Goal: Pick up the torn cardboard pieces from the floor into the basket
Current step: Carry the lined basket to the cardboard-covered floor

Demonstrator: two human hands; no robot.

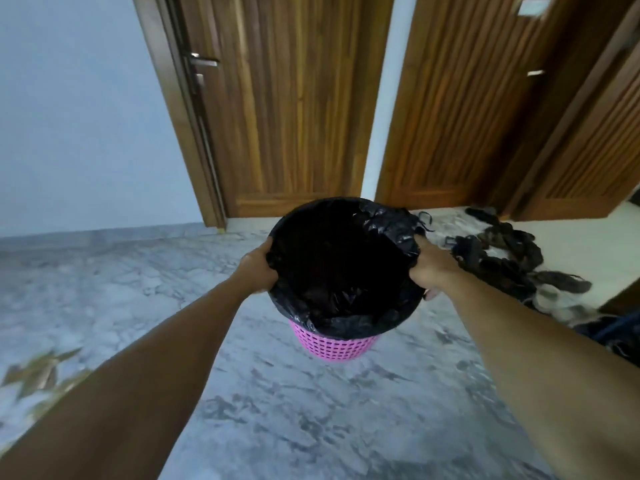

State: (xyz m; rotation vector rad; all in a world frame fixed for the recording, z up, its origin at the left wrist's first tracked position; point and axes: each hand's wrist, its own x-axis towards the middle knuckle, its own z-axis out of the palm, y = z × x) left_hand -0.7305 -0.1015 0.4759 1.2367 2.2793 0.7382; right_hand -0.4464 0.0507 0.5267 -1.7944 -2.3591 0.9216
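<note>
Two wooden doors [294,109], marble floor [277,410], dark shoe pile [502,258]

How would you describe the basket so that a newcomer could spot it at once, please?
In front of the two wooden doors, above the grey marble floor, both hands hold it. The basket is pink perforated plastic, lined with a black bag.

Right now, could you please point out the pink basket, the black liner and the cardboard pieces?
pink basket [334,344]: head view, latticed side wall.
black liner [391,220]: head view, crumpled far rim.
cardboard pieces [38,370]: head view, blurred brown scraps on floor.
</note>
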